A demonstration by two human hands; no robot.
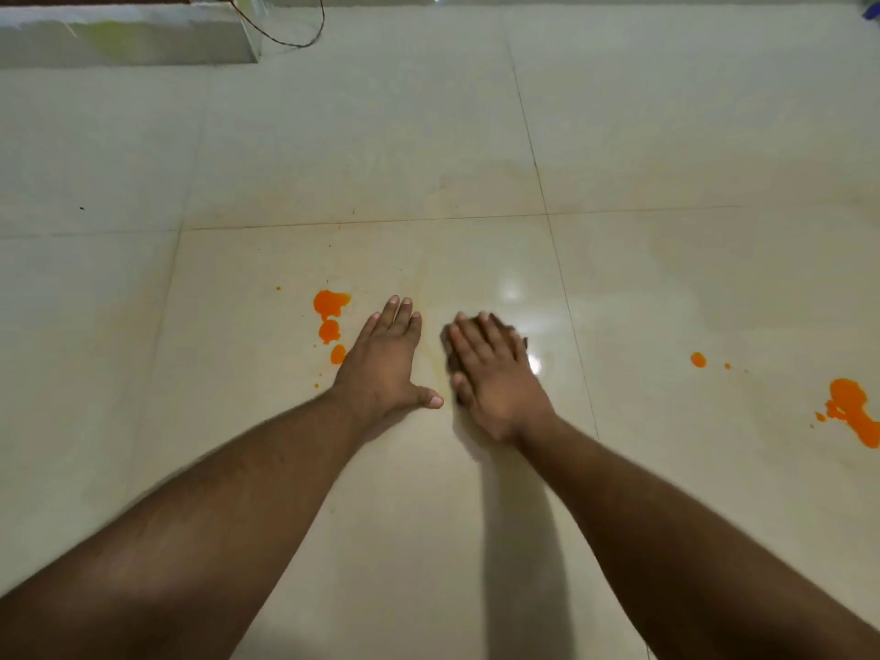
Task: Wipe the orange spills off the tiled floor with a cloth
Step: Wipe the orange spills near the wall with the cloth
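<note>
My right hand (495,373) lies flat with straight fingers on a dark cloth (450,345), pressing it to the glossy beige tiled floor (476,493); only the cloth's edges show around the fingers. My left hand (388,362) rests flat on the floor just left of it, fingers straight, thumb spread. Orange spills (329,316) lie right beside my left hand's outer edge, a few blobs in a line. A second orange spill (852,409) sits at the far right, with a small orange drop (698,359) between it and the cloth.
A white low box or ledge (128,38) stands at the back left, with a thin dark cable (305,40) looping beside it. Faint yellowish smears (476,192) mark the tiles ahead of my hands. A blue object (874,11) peeks in at the top right corner.
</note>
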